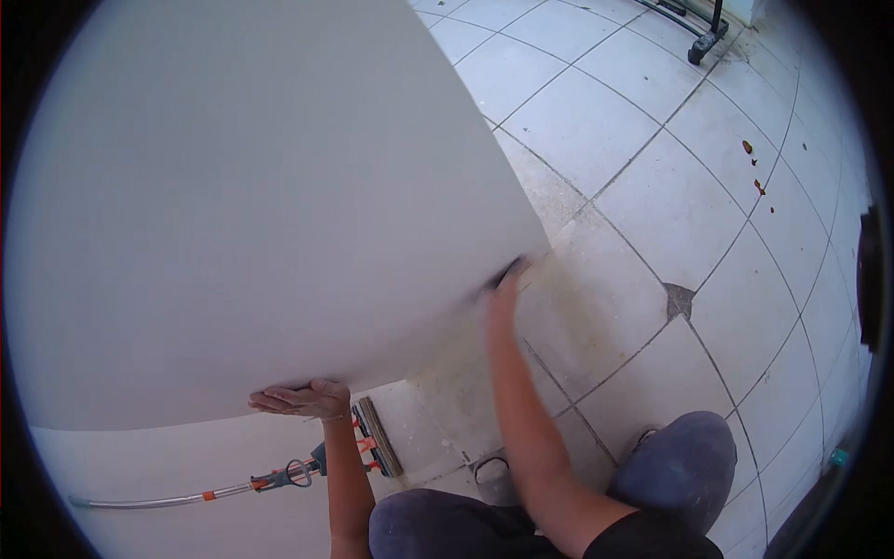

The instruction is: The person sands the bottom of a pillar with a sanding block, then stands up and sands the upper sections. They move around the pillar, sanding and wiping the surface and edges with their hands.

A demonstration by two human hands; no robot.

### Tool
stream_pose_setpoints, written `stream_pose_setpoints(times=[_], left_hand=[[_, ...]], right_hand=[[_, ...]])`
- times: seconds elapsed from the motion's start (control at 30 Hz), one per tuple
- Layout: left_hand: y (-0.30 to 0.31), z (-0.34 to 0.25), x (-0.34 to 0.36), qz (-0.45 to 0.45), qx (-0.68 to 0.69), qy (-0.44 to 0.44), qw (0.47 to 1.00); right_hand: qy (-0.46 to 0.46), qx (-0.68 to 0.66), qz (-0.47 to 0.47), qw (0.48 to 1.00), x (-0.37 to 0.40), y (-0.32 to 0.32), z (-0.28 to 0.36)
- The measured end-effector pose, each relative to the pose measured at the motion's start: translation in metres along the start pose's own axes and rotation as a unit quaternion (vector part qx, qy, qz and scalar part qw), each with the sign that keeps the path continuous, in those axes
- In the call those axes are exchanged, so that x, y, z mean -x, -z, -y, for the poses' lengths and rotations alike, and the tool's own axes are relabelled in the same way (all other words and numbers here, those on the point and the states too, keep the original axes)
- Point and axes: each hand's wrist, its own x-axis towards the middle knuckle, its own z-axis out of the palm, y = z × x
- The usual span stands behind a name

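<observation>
A large pale grey panel [270,196] with a smooth face fills the left and middle of the head view. My left hand [303,399] lies palm up against its lower edge, fingers stretched out flat. At the panel's lower right corner is my right hand [507,278], blurred by motion. Its fingers look closed around a dark, narrow thing [508,271] pressed to the edge; I cannot make out what it is. Just right of my left wrist, a sponge mop [377,438] with a long handle lies on the floor.
White floor tiles [605,102] with dark joints surround the panel. One tile corner has a broken grey patch [680,301]. Reddish-brown spots [759,187] mark the floor at right. A black stand foot [708,42] stands at the top. My knees [675,466] are close below.
</observation>
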Motion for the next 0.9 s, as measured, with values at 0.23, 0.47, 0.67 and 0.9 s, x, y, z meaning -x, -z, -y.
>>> stream_pose_setpoints(times=[0.23, 0.47, 0.67, 0.9], left_hand=[[-0.003, 0.005, 0.003, -0.016, 0.014, -0.012, 1.000], [-0.001, 0.001, 0.003, -0.018, 0.012, -0.010, 1.000], [-0.002, -0.001, -0.001, -0.023, 0.012, -0.013, 1.000], [0.001, 0.004, 0.002, -0.009, 0.025, -0.024, 0.999]], right_hand=[[-0.270, -0.125, 0.004, 0.955, 0.096, -0.058, -0.065], [-0.139, -0.231, 0.007, 0.963, -0.022, 0.032, 0.033], [-0.202, -0.103, 0.121, 0.966, 0.104, -0.033, -0.042], [-0.070, -0.207, 0.053, 0.974, -0.039, 0.032, 0.013]])
